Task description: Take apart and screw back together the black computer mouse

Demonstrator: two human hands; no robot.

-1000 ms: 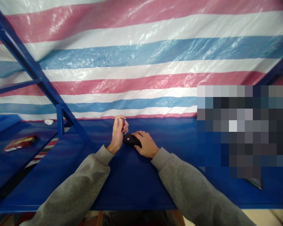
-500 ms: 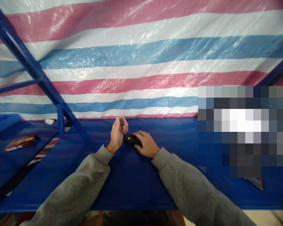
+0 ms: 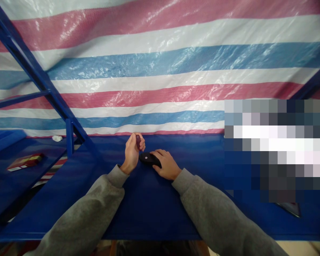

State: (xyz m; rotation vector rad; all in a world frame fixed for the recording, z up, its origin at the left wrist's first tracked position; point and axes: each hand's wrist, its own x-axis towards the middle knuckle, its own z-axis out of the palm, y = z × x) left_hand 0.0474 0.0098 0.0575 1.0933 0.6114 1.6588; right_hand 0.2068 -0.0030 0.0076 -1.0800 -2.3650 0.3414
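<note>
Since the earlier frame, the small purplish object has come further into sight between the left hand's thumb and fingers, where at first it was mostly covered; the hands themselves have hardly shifted, and the black mouse keeps its place. The left hand is curled narrowly about that purplish object, which stands nearly upright; the right hand is closed over the mouse's right end, fingers along the far side, thumb along the near one.

The mouse lies between the two hands, its long axis running mostly left to right and dipping slightly towards the right hand, the nearer one since it grips it; its free left end, just below the purplish object, points at the left palm's edge; whether they touch I cannot tell, nor whether the mouse rests on the blue surface.

Well apart to the left are a red box and a white lump; far right, a dark flat thing is partly hidden by blurring.
</note>
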